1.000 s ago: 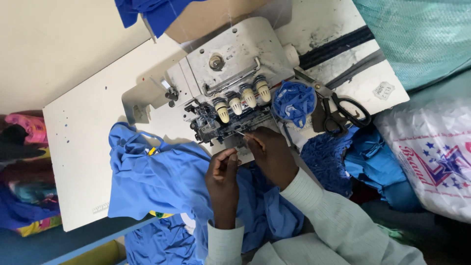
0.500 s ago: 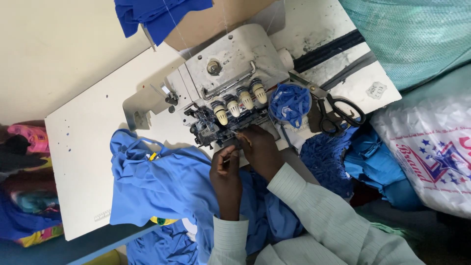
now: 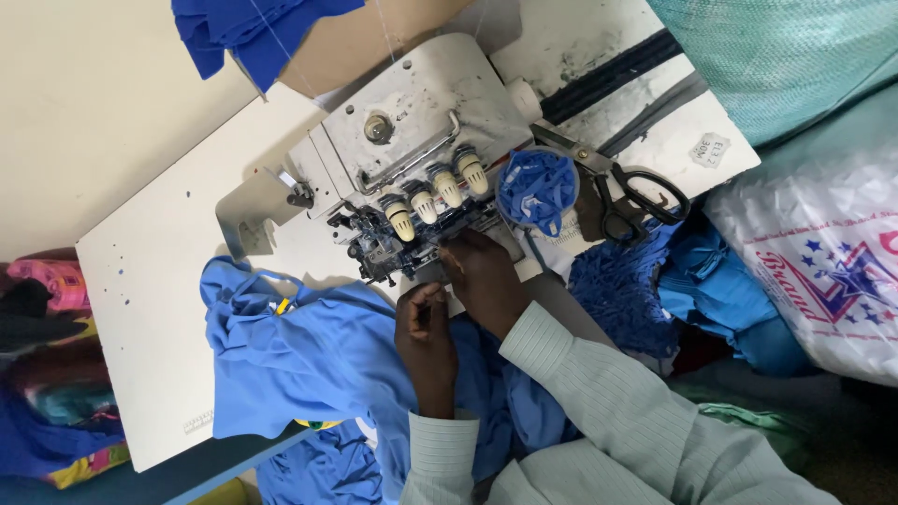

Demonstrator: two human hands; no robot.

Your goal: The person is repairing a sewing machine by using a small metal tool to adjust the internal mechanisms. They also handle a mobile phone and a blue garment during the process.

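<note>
In the head view, the left hand point(image 3: 426, 327) is curled with its fingers pinched together over the blue cloth point(image 3: 309, 360) just in front of the serger point(image 3: 412, 164), seemingly nipping a fold or thread, though what sits between the fingertips is too small to tell. The right hand point(image 3: 486, 276) lies knuckles up, fingers bent down against the needle area at the machine's front edge; whether it grips anything there I cannot tell. Compared with a second ago, both hands sit in much the same spot by the needle, the left a touch nearer the right, and the cloth heap has hardly shifted; judging by that, the work is fine fiddling at the needle rather than feeding a seam. The cloth spreads from the machine's front across the table point(image 3: 159, 299) and spills over its near edge towards the lap. On the machine's right stands a round tub point(image 3: 536, 192) of blue scraps, and black scissors point(image 3: 631, 196) lie just beside it. The table is white, speckled and worn. Around it: more blue fabric point(image 3: 253, 28) hanging at the top, a printed white sack point(image 3: 823, 271) at right, a teal woven bag point(image 3: 776, 56) above it, bright clothes point(image 3: 47, 309) at left.
</note>
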